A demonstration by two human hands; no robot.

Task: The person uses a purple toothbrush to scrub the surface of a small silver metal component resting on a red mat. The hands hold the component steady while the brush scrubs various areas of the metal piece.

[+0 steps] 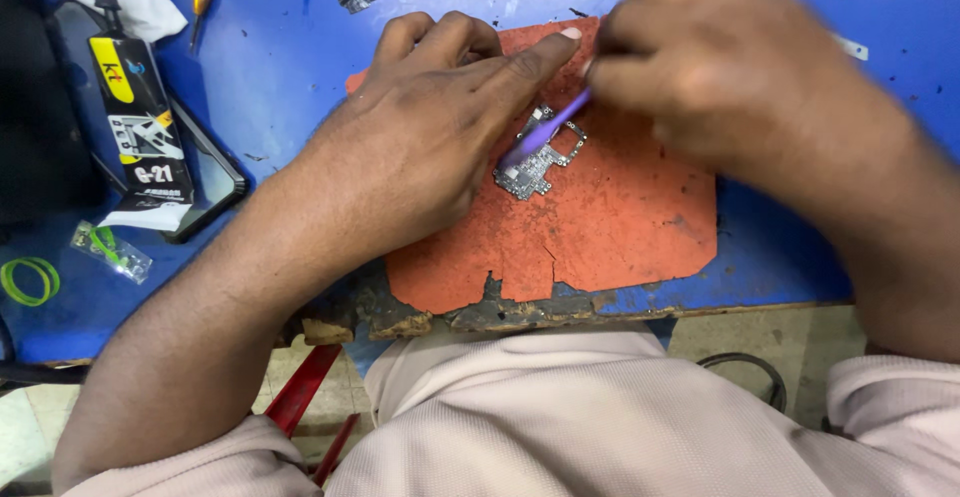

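The right hand (730,77), blurred, pinches a purple tool (545,129) whose tip meets a small circuit board (540,157). The left hand (430,137) rests palm down beside the board, forefinger stretched out, other fingers curled — gripping nothing. The board lies on a worn orange mat (620,227) atop a scuffed blue workbench (280,67) — glue tube (140,117) and green rubber bands (28,280) far left.

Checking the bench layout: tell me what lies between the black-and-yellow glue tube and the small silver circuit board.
In the head view, the left hand lies between the black-and-yellow glue tube and the small silver circuit board, over bare blue tabletop.
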